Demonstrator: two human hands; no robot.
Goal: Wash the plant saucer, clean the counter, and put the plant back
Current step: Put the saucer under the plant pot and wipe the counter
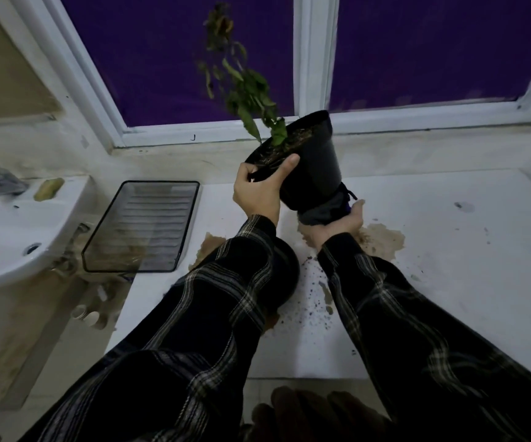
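Left hand curled high, right hand cupped palm-up, lower

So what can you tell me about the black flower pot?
The black flower pot looks like smooth plastic, round and narrowing toward its base. It is lifted off the white counter and tilted, rim toward the left. Brown soil fills it, and a droopy green plant leans out. The left hand grips its rim, thumb over the edge. The right hand presses a dark cloth under its base.
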